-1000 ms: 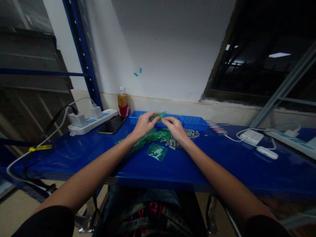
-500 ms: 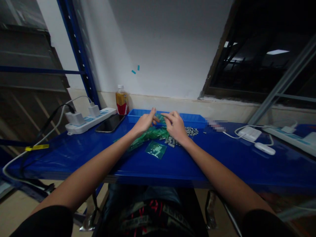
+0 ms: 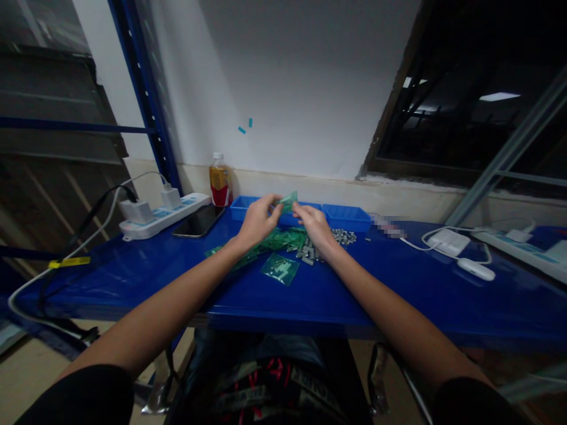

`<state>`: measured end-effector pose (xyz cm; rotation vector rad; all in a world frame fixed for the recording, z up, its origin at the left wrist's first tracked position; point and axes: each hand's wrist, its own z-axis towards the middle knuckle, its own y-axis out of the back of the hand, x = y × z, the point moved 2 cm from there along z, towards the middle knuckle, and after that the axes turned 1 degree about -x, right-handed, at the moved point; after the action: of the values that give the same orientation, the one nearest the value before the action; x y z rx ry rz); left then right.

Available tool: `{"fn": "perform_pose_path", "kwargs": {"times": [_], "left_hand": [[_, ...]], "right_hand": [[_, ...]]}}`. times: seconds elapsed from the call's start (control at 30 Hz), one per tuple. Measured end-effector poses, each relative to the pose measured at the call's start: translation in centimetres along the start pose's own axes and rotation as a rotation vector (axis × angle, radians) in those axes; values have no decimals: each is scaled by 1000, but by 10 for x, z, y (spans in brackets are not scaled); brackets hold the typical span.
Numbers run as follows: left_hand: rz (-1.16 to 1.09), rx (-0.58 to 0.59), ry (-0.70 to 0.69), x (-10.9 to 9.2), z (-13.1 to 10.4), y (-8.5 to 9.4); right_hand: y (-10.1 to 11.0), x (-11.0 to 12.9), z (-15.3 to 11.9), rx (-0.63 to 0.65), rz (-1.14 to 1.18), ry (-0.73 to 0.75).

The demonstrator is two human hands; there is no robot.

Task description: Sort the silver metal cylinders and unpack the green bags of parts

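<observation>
A small green see-through plastic bag is held up between my two hands, above the table. My left hand pinches its left side with thumb and fingers. At its lower right edge, the fingertips of my right hand are closed on it. Beneath my hands lies a heap of green plastic bags. Small silvery metal parts lie loose beside the heap, partly behind my right wrist. One flat green bag with pale pieces inside rests in front of the heap.
Behind my hands stands a blue divided tray against the wall. A drink bottle, a black phone and a white power strip are at the left. White chargers with cables lie on the right of the blue table.
The green bag has come up a little and now stands upright between my fingers. My right hand's fingers have turned and closed at its edge. The view has shifted slightly.
</observation>
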<state>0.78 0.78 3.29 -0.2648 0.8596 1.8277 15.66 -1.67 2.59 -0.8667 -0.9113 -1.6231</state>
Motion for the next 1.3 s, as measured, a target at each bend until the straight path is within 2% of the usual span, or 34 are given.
{"fn": "perform_pose_path", "kwargs": {"times": [0.1, 0.17, 0.23, 0.33, 0.5, 0.6, 0.7, 0.83, 0.9, 0.97, 1.03, 1.13, 1.23, 1.3], "left_hand": [[138, 86, -225, -7, -5, -3], [156, 135, -277, -8, -7, -6], [144, 165, -279, -7, -7, -9], [55, 166, -128, -2, -4, -9], [-250, 154, 345, 13, 3, -6], [-309, 136, 451, 18, 5, -3], [-197, 89, 343, 13, 5, 0], [104, 40, -24, -1, 0, 2], [149, 74, -155, -5, -3, -1], [161, 125, -244, -7, -6, -4], [185, 173, -309, -9, -8, -7], [190, 241, -342, -11, -9, -9], [121, 304, -312, -13, -9, -10], [74, 340, -229, -13, -8, -11]], "right_hand": [[4, -2, 4, 8, 235, -285], [6, -3, 6, -12, 291, -325], [8, -5, 8, -39, 263, -284], [8, -6, 8, -21, 80, -120], [0, 1, -5, 57, -327, 329], [-7, 3, -12, 105, -414, 420], [-9, 1, -10, 114, -341, 352], [-5, -1, 0, 86, 30, -20], [-2, -1, 2, 62, 234, -207], [-1, -1, 2, 53, 372, -307], [-1, -1, 1, 25, 419, -338], [-1, -5, 1, -90, 366, -319], [1, -11, 4, -193, 266, -264], [4, -14, 7, -231, 211, -209]]}}
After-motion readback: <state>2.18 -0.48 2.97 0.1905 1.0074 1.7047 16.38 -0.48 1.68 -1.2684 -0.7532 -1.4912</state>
